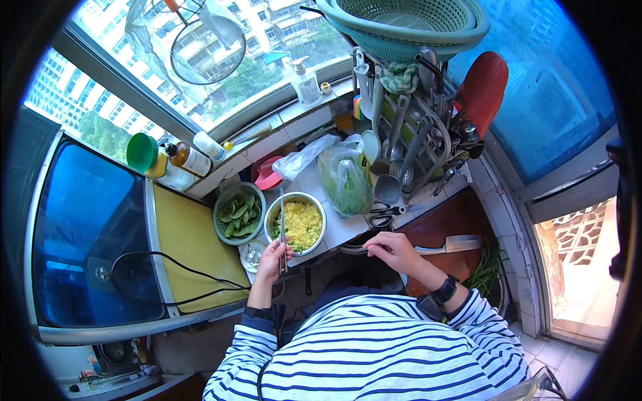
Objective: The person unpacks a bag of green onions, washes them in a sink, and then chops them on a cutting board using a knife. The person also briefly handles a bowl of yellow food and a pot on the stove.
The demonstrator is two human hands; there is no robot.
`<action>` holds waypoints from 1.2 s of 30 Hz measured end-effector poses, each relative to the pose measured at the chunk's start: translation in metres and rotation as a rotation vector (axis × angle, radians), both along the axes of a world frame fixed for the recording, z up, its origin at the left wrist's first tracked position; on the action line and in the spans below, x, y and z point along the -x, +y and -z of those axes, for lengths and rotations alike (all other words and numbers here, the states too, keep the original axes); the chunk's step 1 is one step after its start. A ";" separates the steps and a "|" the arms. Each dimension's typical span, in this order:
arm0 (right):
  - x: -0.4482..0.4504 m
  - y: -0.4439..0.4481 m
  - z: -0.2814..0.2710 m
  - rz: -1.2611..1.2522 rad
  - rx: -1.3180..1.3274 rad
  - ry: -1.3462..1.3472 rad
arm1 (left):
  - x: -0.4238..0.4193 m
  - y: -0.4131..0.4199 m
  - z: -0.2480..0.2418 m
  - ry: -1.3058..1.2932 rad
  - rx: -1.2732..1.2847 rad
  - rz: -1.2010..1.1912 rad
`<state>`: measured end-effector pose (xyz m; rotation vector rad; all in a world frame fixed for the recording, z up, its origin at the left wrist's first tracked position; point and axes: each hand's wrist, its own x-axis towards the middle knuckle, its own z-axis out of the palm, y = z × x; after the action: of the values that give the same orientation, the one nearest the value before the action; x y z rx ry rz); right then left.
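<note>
My left hand (275, 258) grips a pair of metal chopsticks (282, 215), which lie across the left side of a steel bowl (323, 235). Crumbly yellow food, apparently scrambled egg (303, 218), fills the bowl, with chopped greens showing at its edges. My right hand (393, 250) hovers near the counter's front edge with its fingertips pinched together; nothing shows between them. Just beyond that hand a cleaver (459, 243) rests on a reddish-brown board (446, 220). Left of the bowl stands a green plastic basket (217, 225) of green leaves (241, 213).
Behind the bowl lie a plastic bag of green vegetables (346, 188) and a pink plastic container (268, 173). Black-handled scissors (383, 218) sit beside a crowded utensil rack (436, 145). Long greens (486, 270) lie at the right. A black cable (200, 275) loops over the yellow surface (195, 240).
</note>
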<state>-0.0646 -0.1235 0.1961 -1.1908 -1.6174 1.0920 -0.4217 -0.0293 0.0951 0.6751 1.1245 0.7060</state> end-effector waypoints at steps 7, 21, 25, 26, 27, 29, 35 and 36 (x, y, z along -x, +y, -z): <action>0.054 0.022 0.043 -0.196 0.393 -0.050 | -0.055 -0.020 -0.032 -0.183 -0.138 0.037; 0.111 0.071 0.051 -0.364 0.691 0.482 | -0.110 -0.014 -0.062 -0.208 -0.205 -0.020; 0.113 0.078 0.057 -0.371 0.643 0.450 | -0.103 -0.008 -0.057 -0.146 -0.177 0.069; 0.112 0.079 0.059 -0.381 0.631 0.412 | -0.099 -0.006 -0.054 -0.127 -0.158 0.130; 0.111 0.080 0.060 -0.396 0.629 0.374 | -0.092 -0.003 -0.052 -0.108 -0.139 0.192; 0.103 0.080 0.062 -0.346 0.611 0.361 | -0.086 0.000 -0.043 -0.106 -0.208 0.113; 0.065 0.071 0.068 -0.284 0.592 0.261 | -0.015 0.001 -0.033 0.646 -0.653 0.472; 0.063 0.069 0.069 -0.272 0.618 0.245 | -0.013 -0.002 -0.028 0.674 -0.728 0.554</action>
<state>-0.1273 -0.0541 0.1266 -1.1663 -1.3098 1.9280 -0.4083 -0.0309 0.1235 1.8651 1.1818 0.3895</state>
